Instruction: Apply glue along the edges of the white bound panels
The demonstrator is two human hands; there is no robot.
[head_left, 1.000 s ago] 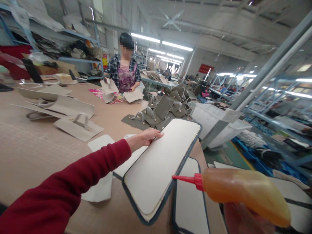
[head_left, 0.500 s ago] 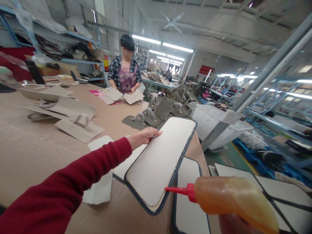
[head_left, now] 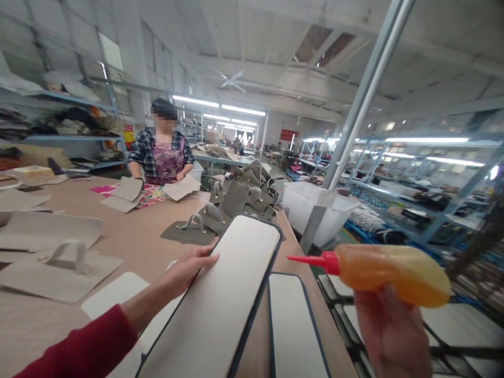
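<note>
My left hand (head_left: 192,270) grips the left edge of a long white panel (head_left: 228,294) with rounded corners and a dark blue border, its thumb lying on the white face. The panel is tilted above the table, and its near end runs out of the picture. On the right, my right hand (head_left: 389,325) is closed round an amber squeeze bottle of glue (head_left: 389,270). The bottle lies nearly level, its red nozzle pointing left, apart from the panel's right edge. A second dark-edged white panel (head_left: 295,320) lies on the table between the two.
Beige pieces with handles (head_left: 63,268) lie on the table (head_left: 137,241) at left. Dark olive handled pieces (head_left: 232,202) are heaped beyond the panel. Across the table a co-worker (head_left: 165,152) handles beige pieces. A metal post (head_left: 334,168) and white bin (head_left: 293,202) stand right.
The glue bottle's nozzle has come away from the panel's edge, and the bottle is now up and to the right. The view has tilted up and turned right; my left hand still holds the panel.
</note>
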